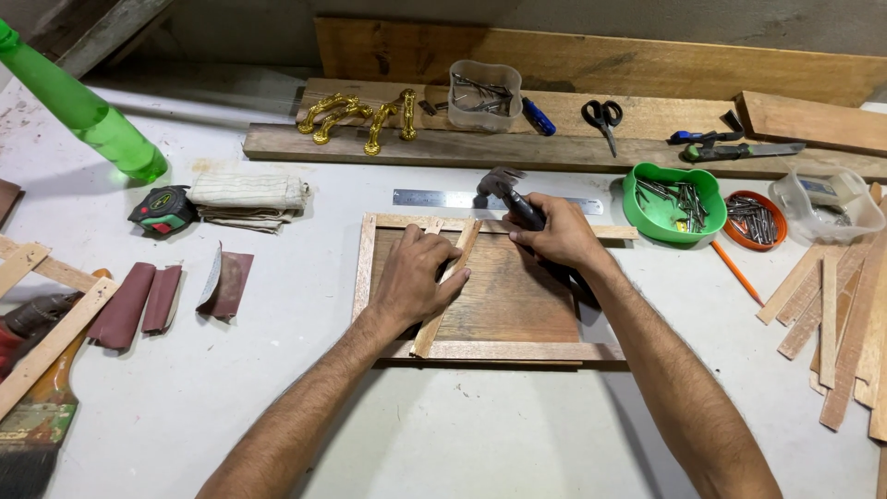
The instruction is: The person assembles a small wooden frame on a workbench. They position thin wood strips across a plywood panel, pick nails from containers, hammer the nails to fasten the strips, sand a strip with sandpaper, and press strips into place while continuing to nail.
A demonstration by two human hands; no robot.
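A brown wooden board [517, 300] framed with pale thin strips lies in the middle of the white table. My left hand [416, 277] presses flat on a pale slanted wood strip [432, 323] that crosses the board from top to bottom. My right hand [554, 236] grips the dark handle of a hammer [504, 188], whose metal head hangs just above the frame's top edge near the strip's upper end. A steel ruler [434, 198] lies just beyond the frame.
A green bowl [642, 211] and an orange dish [753, 220] of nails sit at the right, beside loose wood strips [836, 314]. Planks at the back carry gold handles [365, 115], a clear nail tub [482, 95] and scissors [602, 118]. Tape measure [163, 209], sandpaper [148, 296], brush [37, 425] lie left.
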